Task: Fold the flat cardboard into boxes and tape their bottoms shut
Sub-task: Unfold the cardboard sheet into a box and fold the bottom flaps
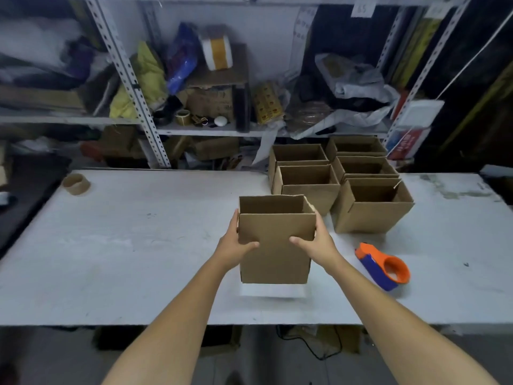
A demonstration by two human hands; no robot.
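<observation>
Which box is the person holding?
The box nearest the camera, gripped between the left hand and right hand; the five other boxes stand untouched on the table beyond it.

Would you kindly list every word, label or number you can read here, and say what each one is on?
"65" (faint handwriting, not certain): paper tag at the top of the shelving.
Too blurred to read: print on the red and white sign, the yellow packet, the shelf carton and the second paper tag.
No print shows on the held box or the tape dispenser.
</observation>
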